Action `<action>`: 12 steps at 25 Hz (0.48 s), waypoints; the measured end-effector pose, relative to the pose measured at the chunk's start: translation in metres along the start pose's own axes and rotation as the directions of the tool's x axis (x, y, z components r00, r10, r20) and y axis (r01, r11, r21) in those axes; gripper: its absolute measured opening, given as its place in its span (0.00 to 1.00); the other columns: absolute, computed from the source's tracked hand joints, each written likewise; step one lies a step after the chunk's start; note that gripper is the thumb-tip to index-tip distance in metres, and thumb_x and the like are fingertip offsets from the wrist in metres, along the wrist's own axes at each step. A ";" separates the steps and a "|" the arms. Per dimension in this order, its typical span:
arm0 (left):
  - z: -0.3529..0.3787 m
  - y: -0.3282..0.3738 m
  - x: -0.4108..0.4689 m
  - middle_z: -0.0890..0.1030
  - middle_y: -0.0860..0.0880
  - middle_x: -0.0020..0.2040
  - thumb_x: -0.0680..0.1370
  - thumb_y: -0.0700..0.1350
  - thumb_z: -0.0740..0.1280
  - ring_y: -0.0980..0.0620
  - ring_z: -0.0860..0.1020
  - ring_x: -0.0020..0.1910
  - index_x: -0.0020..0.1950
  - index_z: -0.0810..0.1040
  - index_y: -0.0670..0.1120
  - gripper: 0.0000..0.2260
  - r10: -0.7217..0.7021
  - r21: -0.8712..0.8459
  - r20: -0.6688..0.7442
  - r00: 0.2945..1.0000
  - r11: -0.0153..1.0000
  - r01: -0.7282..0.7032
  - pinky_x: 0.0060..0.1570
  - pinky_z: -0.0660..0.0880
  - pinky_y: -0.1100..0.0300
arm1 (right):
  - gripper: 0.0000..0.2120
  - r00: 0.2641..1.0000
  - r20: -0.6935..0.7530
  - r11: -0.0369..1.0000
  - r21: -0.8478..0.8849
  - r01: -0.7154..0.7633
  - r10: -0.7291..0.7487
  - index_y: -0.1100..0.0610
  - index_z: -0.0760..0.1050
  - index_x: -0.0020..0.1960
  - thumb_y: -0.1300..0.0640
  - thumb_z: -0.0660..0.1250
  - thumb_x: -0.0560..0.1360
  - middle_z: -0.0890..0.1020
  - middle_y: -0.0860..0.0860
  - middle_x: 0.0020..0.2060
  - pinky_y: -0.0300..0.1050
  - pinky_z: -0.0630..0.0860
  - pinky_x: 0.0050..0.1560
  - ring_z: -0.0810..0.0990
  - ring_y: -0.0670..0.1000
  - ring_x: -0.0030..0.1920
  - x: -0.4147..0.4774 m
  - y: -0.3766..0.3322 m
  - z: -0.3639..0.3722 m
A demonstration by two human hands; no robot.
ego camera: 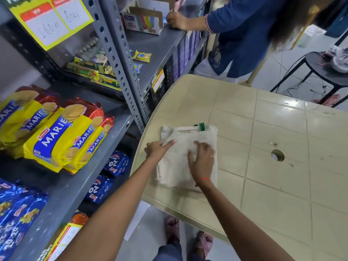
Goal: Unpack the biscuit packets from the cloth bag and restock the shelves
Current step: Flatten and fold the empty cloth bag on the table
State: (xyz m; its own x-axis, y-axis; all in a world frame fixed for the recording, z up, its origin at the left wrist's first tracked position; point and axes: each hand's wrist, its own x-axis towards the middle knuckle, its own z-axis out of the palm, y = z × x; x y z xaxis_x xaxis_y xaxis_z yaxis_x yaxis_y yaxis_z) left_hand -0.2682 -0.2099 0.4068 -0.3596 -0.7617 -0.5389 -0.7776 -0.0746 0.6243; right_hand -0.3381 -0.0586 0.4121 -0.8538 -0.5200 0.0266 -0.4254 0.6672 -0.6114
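Both hands, left hand (158, 148) and right hand (202, 161), are pressing flat and open on a folded cloth bag (180, 166); it looks soft, light, best pinched at an edge.

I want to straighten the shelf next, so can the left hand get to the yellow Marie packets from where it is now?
Probably yes. The left hand lies flat on the cloth bag at the table's near edge, holding nothing. The Marie packets sit at the shelf's open front, with nothing visible between.
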 end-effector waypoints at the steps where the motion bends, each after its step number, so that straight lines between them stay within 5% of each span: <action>1: 0.002 0.007 0.003 0.78 0.42 0.47 0.67 0.70 0.66 0.41 0.74 0.56 0.42 0.80 0.41 0.30 0.018 0.025 -0.029 0.999 1.000 -0.017 0.52 0.70 0.54 | 0.25 0.982 -0.063 0.983 0.037 -0.177 0.179 0.58 0.67 0.68 0.47 0.62 0.75 0.71 0.59 0.64 0.55 0.70 0.60 0.68 0.61 0.63 0.014 0.009 -0.009; 3: 0.006 0.022 0.010 0.73 0.46 0.37 0.71 0.69 0.62 0.47 0.73 0.42 0.31 0.71 0.46 0.26 0.022 -0.031 -0.026 0.999 0.999 -0.023 0.39 0.67 0.57 | 0.31 0.898 0.022 0.897 0.046 -0.439 0.439 0.59 0.62 0.71 0.45 0.65 0.74 0.67 0.61 0.68 0.57 0.68 0.63 0.64 0.62 0.67 0.042 0.029 -0.023; 5: 0.011 0.033 0.021 0.65 0.49 0.29 0.75 0.65 0.61 0.51 0.65 0.29 0.28 0.60 0.48 0.26 -0.014 -0.126 0.019 1.000 0.992 0.016 0.31 0.59 0.57 | 0.35 0.847 0.181 0.863 -0.015 -0.506 0.500 0.60 0.61 0.71 0.43 0.67 0.72 0.67 0.62 0.68 0.59 0.68 0.63 0.64 0.63 0.68 0.058 0.042 -0.026; 7: 0.011 0.040 0.028 0.70 0.48 0.31 0.76 0.61 0.64 0.51 0.69 0.30 0.31 0.66 0.47 0.22 -0.052 -0.139 0.048 0.997 0.989 0.058 0.33 0.64 0.58 | 0.35 0.845 0.254 0.879 -0.049 -0.474 0.470 0.60 0.62 0.70 0.44 0.70 0.70 0.68 0.62 0.66 0.59 0.69 0.61 0.65 0.64 0.66 0.057 0.046 -0.021; 9: 0.011 0.044 0.038 0.79 0.43 0.43 0.75 0.52 0.69 0.46 0.77 0.43 0.44 0.77 0.41 0.14 0.010 -0.197 0.105 0.994 0.980 0.010 0.45 0.72 0.57 | 0.34 0.861 0.254 0.897 -0.090 -0.433 0.442 0.60 0.62 0.68 0.46 0.71 0.69 0.69 0.61 0.64 0.59 0.70 0.59 0.66 0.63 0.65 0.052 0.049 -0.014; 12: 0.003 0.053 0.040 0.76 0.41 0.44 0.78 0.42 0.64 0.44 0.75 0.46 0.51 0.75 0.41 0.05 0.200 -0.286 -0.106 0.974 0.932 -0.223 0.44 0.71 0.56 | 0.33 0.884 0.248 0.916 -0.165 -0.365 0.397 0.59 0.61 0.68 0.51 0.71 0.70 0.68 0.60 0.65 0.58 0.71 0.58 0.65 0.63 0.65 0.042 0.053 -0.008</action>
State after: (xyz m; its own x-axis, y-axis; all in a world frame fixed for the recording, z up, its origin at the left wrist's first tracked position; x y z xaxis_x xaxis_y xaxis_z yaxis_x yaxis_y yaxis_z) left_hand -0.3252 -0.2425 0.4170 -0.4512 -0.8250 -0.3402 -0.4973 -0.0840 0.8635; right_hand -0.3992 -0.0410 0.3874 -0.8488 -0.3268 -0.4156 -0.1275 0.8894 -0.4390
